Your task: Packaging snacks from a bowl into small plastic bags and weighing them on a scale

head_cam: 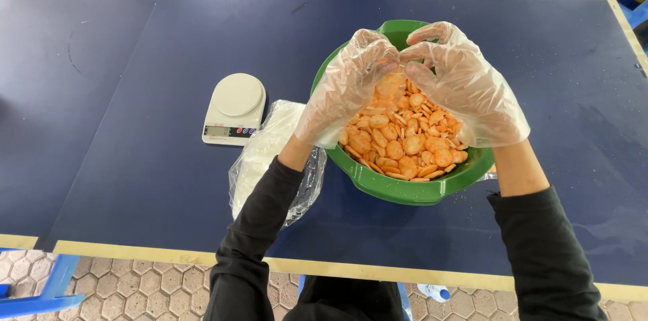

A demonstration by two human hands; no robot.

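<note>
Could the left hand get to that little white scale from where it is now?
Probably yes. The left hand is over the green bowl of crackers, and the white scale sits on its side of the table; only the clear plastic bags lie nearby.

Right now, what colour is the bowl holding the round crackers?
Green; the bowl shows best in the head view.

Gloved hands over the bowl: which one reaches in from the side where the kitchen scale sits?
The left hand; the white scale lies beyond it, while the right hand has none.
</note>
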